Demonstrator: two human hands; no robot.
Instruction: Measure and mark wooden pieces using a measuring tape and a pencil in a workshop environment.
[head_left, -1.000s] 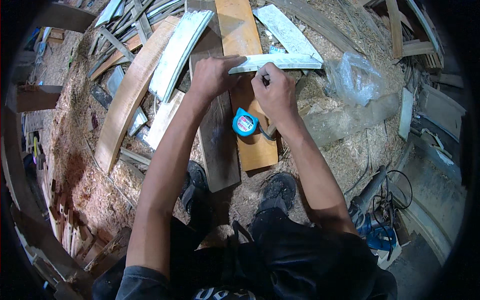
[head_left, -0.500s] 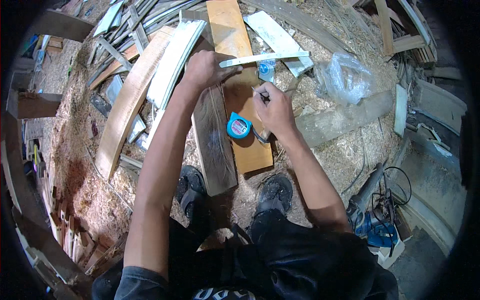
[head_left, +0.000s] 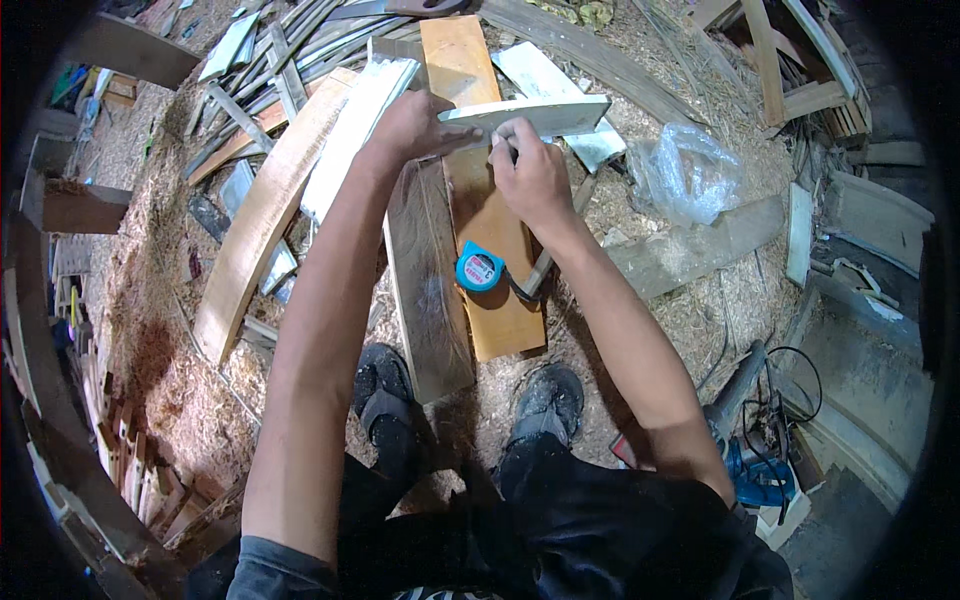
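My left hand (head_left: 412, 130) is closed on the left end of a short pale board (head_left: 560, 115), holding it on edge above an orange-brown plank (head_left: 480, 200). Against the board's near face, my right hand (head_left: 528, 172) is closed in a pinch; what it grips is hidden by the fingers. A turquoise tape measure (head_left: 479, 268) rests on the plank, below the right hand. Beside it lies a wooden-handled tool (head_left: 541, 270) with a dark curved end. A weathered grey board (head_left: 432, 290) lies along the plank's left side.
Curved pale boards (head_left: 262, 205) and scrap strips lie at left, with a handsaw (head_left: 400, 8) at the far edge. Crumpled clear plastic (head_left: 690, 175) lies at right. A blue power tool (head_left: 765, 480) with a black cord stands at lower right. Wood shavings cover the floor.
The pale board has tilted, so more of its broad face shows. My right hand has moved up and away from me, from over the plank to the board's face.
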